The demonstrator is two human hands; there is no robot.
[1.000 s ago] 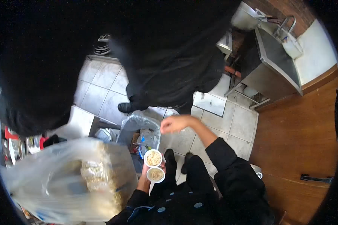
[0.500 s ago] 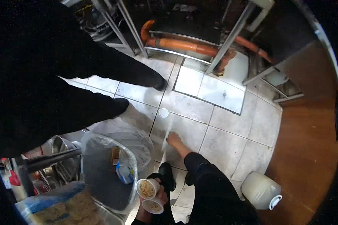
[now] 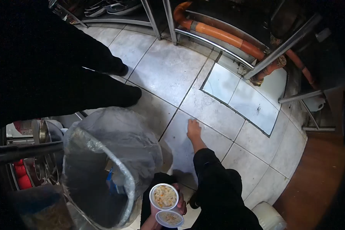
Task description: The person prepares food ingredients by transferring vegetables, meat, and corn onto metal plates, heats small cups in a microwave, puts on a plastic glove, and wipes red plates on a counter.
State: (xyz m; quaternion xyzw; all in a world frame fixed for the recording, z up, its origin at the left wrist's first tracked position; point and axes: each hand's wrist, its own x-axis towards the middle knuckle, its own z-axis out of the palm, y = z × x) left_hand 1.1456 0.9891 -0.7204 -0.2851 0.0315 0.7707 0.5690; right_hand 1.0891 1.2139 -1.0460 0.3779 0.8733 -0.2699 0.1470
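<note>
My left hand (image 3: 181,203) is wrapped round two cups at the bottom centre. The upper white cup (image 3: 165,196) is full of pale chopped food with orange bits. Just below it, the second cup (image 3: 170,218) holds similar food and is partly hidden. My right hand (image 3: 194,130) reaches down low over the tiled floor (image 3: 180,151), its fingers curled. Whatever is under those fingers is hidden from view. Left of the cups stands a bin lined with a clear plastic bag (image 3: 122,180), with a blue-and-white wrapper (image 3: 113,182) inside.
Another person's dark-clothed legs (image 3: 84,76) stand at the left. Metal shelf legs and an orange pipe (image 3: 218,34) run along the back. A white floor panel (image 3: 245,99) lies before them. At lower right are a whitish container (image 3: 268,216) and a brown surface (image 3: 314,172).
The round white lid-like disc on the floor no longer shows. My right hand has moved forward to near where it lay. The view has shifted, and the other person's feet have moved.
</note>
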